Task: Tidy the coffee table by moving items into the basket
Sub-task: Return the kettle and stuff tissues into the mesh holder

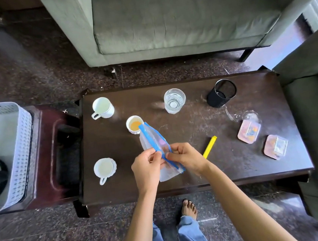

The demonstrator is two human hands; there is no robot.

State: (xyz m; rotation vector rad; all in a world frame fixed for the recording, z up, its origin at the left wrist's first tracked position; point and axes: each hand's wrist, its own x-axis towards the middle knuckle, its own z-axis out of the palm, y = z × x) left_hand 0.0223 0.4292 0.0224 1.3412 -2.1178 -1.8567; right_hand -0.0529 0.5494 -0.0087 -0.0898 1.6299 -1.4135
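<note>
Above the table's (pixel 239 170) near edge (front centre), both hands pinch the zip bag (pixel 156 142).

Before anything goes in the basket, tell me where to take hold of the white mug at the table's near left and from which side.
Take the white mug by its handle, which points toward the table's near edge. That is the person's side, so a hand coming straight in from the near side would likely meet it first. The mug stands upright and apart from the other cups, so the approach looks clear.
</note>
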